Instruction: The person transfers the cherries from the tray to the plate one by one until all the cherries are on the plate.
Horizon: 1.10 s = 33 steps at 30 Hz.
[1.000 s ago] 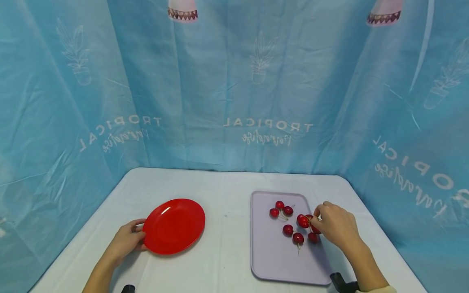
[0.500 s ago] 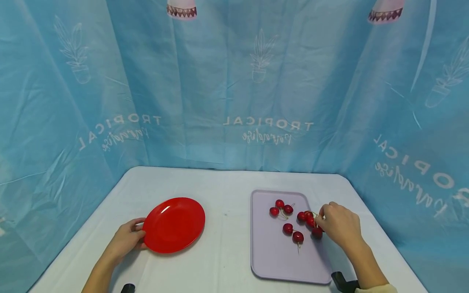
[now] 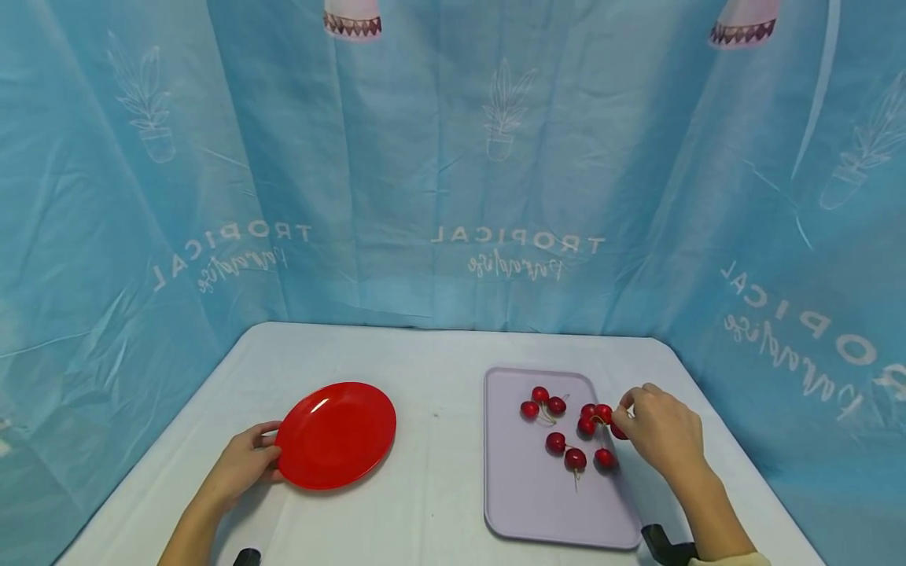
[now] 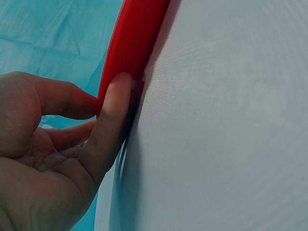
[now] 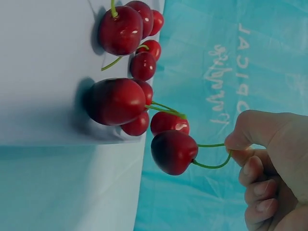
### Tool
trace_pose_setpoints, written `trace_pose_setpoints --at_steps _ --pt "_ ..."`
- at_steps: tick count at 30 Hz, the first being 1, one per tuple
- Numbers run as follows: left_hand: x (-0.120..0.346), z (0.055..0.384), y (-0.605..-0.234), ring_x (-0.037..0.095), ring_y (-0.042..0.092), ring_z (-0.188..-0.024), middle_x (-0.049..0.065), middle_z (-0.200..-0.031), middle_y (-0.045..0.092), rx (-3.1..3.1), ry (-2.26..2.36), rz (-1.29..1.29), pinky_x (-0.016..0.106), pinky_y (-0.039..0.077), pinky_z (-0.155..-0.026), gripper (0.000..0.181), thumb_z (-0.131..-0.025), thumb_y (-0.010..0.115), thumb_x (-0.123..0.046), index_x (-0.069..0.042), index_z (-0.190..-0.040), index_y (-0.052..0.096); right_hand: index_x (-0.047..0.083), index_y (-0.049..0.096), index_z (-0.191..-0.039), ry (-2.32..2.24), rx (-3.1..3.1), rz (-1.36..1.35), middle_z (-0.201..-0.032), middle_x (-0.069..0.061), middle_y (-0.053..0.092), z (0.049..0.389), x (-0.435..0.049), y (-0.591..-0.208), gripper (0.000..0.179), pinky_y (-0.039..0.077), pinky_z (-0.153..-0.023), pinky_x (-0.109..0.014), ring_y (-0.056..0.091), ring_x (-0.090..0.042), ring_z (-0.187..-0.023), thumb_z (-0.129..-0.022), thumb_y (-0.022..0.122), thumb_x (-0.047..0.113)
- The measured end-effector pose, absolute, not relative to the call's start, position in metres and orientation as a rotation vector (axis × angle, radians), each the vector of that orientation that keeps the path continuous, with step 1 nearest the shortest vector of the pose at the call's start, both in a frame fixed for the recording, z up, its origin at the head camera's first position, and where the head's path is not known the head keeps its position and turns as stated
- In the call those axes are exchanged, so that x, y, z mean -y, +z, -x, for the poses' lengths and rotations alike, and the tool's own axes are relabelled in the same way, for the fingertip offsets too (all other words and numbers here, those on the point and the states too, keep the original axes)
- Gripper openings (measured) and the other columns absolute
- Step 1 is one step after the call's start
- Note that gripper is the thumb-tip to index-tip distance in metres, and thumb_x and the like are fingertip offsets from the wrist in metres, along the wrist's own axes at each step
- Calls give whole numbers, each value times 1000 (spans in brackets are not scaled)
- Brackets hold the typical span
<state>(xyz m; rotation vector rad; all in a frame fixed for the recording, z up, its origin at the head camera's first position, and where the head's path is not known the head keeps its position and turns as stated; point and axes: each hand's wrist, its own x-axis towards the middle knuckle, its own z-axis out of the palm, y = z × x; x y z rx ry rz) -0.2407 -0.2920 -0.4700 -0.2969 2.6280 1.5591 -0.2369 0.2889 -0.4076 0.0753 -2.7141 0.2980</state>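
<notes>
My left hand [image 3: 244,462] grips the near-left rim of a red plate [image 3: 340,436]. In the left wrist view, fingers lie on both sides of the plate's edge [image 4: 132,43]. Over the right side of a pale purple tray [image 3: 541,511], my right hand [image 3: 661,431] pinches green cherry stems between thumb and forefinger. Two cherries [image 5: 174,152] hang from those stems in the right wrist view; from above, the fingers partly cover them. Just left of the hand is a small group of cherries [image 3: 586,426], and a lone cherry [image 3: 605,460] lies nearer me.
Three cherries [image 3: 529,409] lie together toward the tray's back, and a pair [image 3: 576,460] sits near its middle. White cloth [image 3: 432,503] covers the table between plate and tray. A blue printed curtain [image 3: 453,157] encloses the back and sides.
My right hand has shifted slightly to the right, drawing its cherries away from the bunch. Neighbouring cherries have rolled and spread apart. My left hand and the plate have stayed in place.
</notes>
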Motion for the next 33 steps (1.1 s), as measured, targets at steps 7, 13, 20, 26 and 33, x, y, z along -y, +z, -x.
trace_pose_setpoints --at_steps 7,13,20,26,33 --pt "293 242 -470 21 65 -76 31 -117 53 -2622 1561 294 34 58 -69 56 -88 56 -2 10 -138 34 5 69 -82 374 2616 -92 -67 -2 51 235 -285 -401 13 37 -38 -26 39 -15 -48 -75 74 15" --pt "292 241 -469 21 64 -75 31 -117 52 -2615 1563 310 34 58 -69 56 -88 55 -2 10 -138 34 5 70 -83 435 2545 -114 -72 -4 57 237 -282 -400 12 41 -42 -27 45 -16 -54 -75 75 13" --pt "292 239 -469 21 65 -77 32 -118 52 -2626 1552 321 35 58 -71 56 -88 56 -2 10 -138 34 6 70 -82 492 2480 -142 -71 -2 55 240 -278 -403 10 42 -46 -28 46 -17 -58 -75 74 12" --pt "293 240 -471 22 66 -77 33 -119 52 -2616 1576 302 36 58 -70 55 -89 55 -2 11 -138 34 6 70 -83 533 2480 -140 -69 -1 52 242 -272 -403 10 42 -47 -28 44 -17 -57 -76 74 12" --pt "294 241 -474 23 66 -80 33 -119 52 -2617 1574 308 37 57 -72 56 -88 56 -2 10 -138 35 6 71 -85 584 2503 -123 -70 -1 51 246 -264 -404 11 42 -48 -28 45 -18 -60 -78 73 13"
